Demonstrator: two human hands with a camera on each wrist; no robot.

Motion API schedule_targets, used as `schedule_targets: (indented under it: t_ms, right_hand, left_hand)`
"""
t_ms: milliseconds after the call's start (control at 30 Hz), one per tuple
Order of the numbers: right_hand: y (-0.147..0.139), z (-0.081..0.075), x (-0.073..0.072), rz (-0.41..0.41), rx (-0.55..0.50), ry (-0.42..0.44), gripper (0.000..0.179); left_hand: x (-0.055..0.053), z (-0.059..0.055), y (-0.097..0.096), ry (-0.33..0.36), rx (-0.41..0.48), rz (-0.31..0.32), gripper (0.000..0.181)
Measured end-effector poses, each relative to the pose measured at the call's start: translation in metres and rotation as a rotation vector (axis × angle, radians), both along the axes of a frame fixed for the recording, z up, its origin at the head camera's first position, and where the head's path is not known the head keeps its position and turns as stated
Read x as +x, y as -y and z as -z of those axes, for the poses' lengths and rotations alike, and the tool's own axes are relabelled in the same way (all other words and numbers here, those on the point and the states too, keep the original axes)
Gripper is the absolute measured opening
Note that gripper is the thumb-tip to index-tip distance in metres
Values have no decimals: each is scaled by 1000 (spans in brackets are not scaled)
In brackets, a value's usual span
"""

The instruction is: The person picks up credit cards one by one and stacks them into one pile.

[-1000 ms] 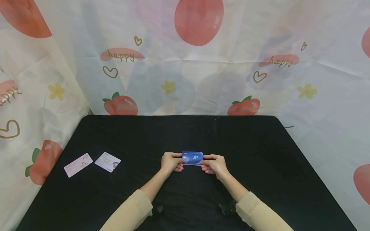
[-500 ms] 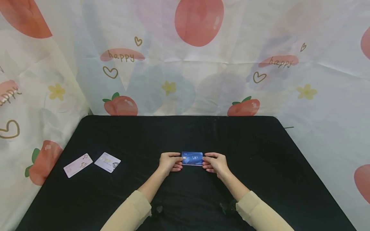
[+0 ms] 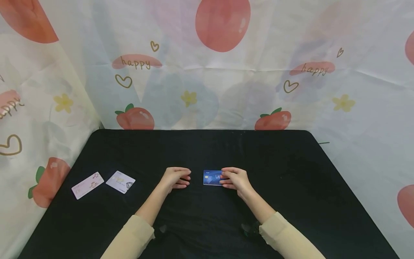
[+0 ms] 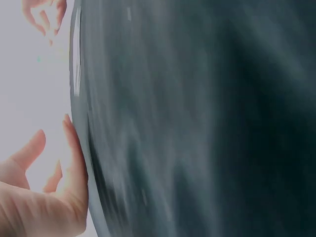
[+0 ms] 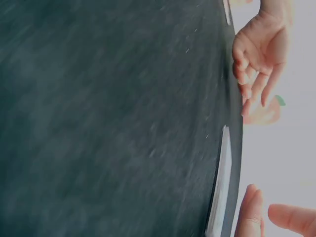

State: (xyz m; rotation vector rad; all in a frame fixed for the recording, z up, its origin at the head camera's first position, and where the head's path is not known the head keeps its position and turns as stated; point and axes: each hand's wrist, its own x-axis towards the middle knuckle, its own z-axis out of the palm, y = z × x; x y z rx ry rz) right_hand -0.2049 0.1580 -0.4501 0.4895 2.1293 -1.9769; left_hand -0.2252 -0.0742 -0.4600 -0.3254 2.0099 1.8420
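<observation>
On the left of the black tabletop [image 3: 284,154], a pink card [image 3: 87,185] lies slanted, its far right corner just beside a white card [image 3: 120,182], turned at an angle the other way. Both lie flat, well apart from the hands. Next comes the left hand [image 3: 176,178], thumb and forefinger spread apart and the other fingers loosely bent, with nothing in its hold. It is near the left end of the blue card [image 3: 211,177], with a gap between them. That card, marked VIP, lies flat near the middle, its long edges running left to right. Farthest right, the right hand [image 3: 235,180] covers the card's right end; its thumb and forefinger stand apart, gripping nothing. Whether its fingertips touch the card, I cannot tell.
</observation>
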Motion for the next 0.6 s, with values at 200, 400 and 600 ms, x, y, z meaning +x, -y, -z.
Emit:
schedule_targets:
  t_ms: [200, 400, 600]
  right_hand:
    - [12, -2, 0, -20, -52, -11, 27]
    - [27, -4, 0, -70, -105, -7, 28]
    - [44, -5, 0, -143, -141, -1, 30]
  left_hand:
    - [-1, -4, 31, -37, -6, 74, 37]
    - [-2, -6, 64, -52, 30, 93, 49]
    - [0, -10, 99, -67, 61, 76, 54]
